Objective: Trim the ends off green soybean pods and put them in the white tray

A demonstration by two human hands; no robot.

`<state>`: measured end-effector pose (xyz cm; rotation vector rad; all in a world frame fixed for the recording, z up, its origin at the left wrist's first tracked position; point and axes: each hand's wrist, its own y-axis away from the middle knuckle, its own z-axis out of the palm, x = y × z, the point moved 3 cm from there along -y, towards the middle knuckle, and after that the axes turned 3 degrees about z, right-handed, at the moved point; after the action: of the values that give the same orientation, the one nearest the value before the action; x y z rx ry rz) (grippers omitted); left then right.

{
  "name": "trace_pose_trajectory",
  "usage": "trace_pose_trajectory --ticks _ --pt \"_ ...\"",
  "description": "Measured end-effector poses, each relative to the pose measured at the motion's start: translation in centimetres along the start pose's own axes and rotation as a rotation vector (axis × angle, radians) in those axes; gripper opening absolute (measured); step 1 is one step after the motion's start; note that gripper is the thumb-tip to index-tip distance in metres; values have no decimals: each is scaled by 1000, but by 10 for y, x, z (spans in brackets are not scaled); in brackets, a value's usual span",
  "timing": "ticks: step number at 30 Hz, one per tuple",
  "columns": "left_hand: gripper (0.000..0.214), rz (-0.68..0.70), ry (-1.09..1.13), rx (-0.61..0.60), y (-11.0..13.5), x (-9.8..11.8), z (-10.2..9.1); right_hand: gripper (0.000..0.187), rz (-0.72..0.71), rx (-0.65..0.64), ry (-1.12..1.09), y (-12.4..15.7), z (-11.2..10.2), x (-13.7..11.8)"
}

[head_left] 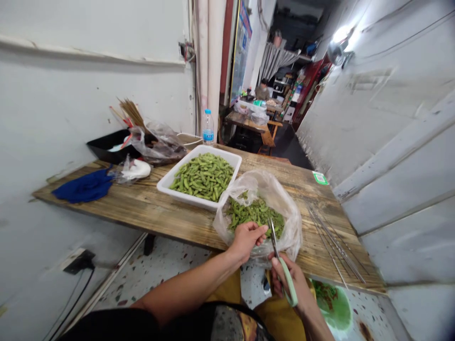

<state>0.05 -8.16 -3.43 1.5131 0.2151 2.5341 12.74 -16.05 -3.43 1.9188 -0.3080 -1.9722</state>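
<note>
My right hand (289,279) is wrapped round a pair of scissors (289,282) with pale green handles, their blades pointing up and away over a clear plastic bag (293,222). Green pods and trimmings (249,213) fill the bag's open mouth. Just left of the blades, the thumb and fingers of my left hand (249,239) are pinched together above the bag's near edge. Whatever lies between those fingertips is too small to make out. A white tray (165,183) heaped with green soybean pods (204,176) stands beyond the bag to the left, close against it.
Metal skewers (334,241) lie on the wooden table (185,220) to the right. A water bottle (208,127), black tray (106,147), plastic-wrapped bundle (165,147) and blue cloth (85,185) line the back and left. Below the right edge sits a green basin (341,310). A person (262,90) sits far back.
</note>
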Motion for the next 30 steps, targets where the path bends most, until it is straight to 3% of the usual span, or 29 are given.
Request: trace_pose_trajectory --ticks 5,9,12,22,30 --pt "43 11 -28 25 -8 -2 3 51 22 46 25 -12 0 3" --pt "42 68 -57 -10 -18 2 2 59 -105 107 110 -20 -8 -4" --pt "37 150 -168 -45 -21 10 -1 61 -118 136 94 -16 -14 -8" --pt "31 152 -360 -170 -12 26 -12 51 -93 46 -46 -3 3 -24" --pt "23 154 -497 -213 -9 26 -10 40 -72 -35 35 -2 2 -24"
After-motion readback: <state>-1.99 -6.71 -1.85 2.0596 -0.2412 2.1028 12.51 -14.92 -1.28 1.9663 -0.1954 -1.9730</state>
